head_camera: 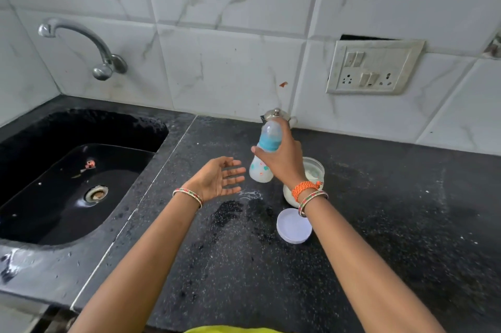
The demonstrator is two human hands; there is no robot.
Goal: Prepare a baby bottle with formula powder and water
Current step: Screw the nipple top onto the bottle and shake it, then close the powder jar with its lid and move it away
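Observation:
My right hand (pixel 284 159) grips a baby bottle (pixel 261 170) around its blue collar, holding it slightly tilted above the black counter. The bottle has a clear cap over the teat and milky white liquid inside. My left hand (pixel 219 180) hovers just left of the bottle, palm up, fingers spread, holding nothing. Behind my right wrist stands an open glass jar (pixel 315 170) of white formula powder. Its white lid (pixel 294 225) lies flat on the counter nearer to me. A steel kettle (pixel 276 113) with a knob lid peeks out behind the bottle, against the wall.
A black sink (pixel 67 183) with a drain is set into the counter at left, with a steel tap (pixel 81 42) on the tiled wall above it. A switch and socket plate (pixel 374 67) is on the wall at right. Spilled white powder (pixel 250 194) marks the counter under the bottle.

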